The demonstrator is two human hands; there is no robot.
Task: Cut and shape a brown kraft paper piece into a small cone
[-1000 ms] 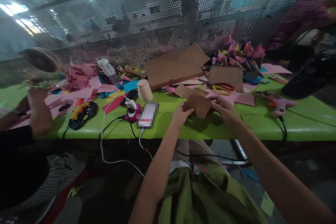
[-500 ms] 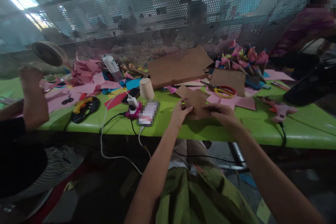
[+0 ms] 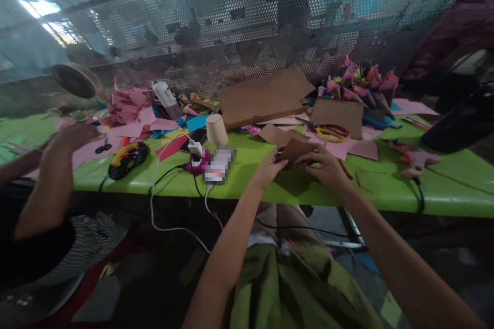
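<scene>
A piece of brown kraft paper (image 3: 296,152) is held between my two hands above the green table's front part. My left hand (image 3: 270,167) pinches its left edge, thumb toward me. On the other side my right hand (image 3: 321,164) grips the right edge, the thumb and fingers curled around it. Just behind lies another brown paper piece (image 3: 273,134), partly covered by the held one. Scissors with red and yellow handles (image 3: 332,132) rest on pink paper beyond my right hand.
Left of my hands are a phone (image 3: 218,165), a paper cup (image 3: 216,130) and a magenta power adapter (image 3: 198,163) with cables. A pink glue gun (image 3: 415,158) lies on the right. Brown sheets (image 3: 262,97) stand behind. A co-worker's arm (image 3: 50,180) is at far left.
The brown paper between my hands has been tilted and now looks smaller and darker. My right hand has turned and moved slightly left. The co-worker's hand at left has lowered toward the table.
</scene>
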